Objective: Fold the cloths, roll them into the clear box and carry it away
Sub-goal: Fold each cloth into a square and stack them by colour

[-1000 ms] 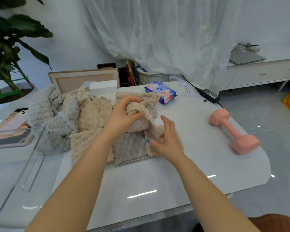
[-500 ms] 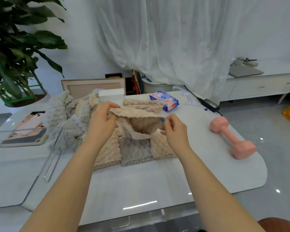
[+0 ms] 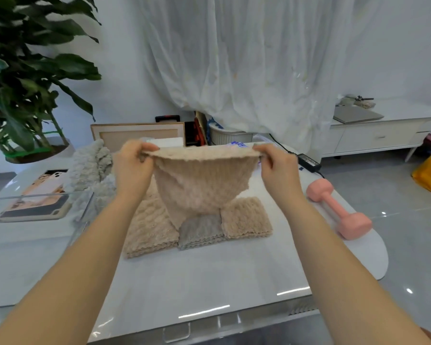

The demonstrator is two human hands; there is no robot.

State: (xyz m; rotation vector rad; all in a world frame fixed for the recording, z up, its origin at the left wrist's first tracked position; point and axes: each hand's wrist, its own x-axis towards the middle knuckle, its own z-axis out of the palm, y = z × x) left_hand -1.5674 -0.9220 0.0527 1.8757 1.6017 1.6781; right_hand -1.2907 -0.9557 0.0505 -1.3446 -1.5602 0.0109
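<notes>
Both left hand (image 3: 132, 170) and right hand (image 3: 278, 170) pinched a beige cloth (image 3: 202, 185) taut above three folded cloths (image 3: 245, 217); rolling and boxing remained.

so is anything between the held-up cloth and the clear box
Nothing visible does. The left hand and right hand hold the beige cloth in the air; the clear box sits to its left, grey fluffy cloths beside its far corner.
</notes>
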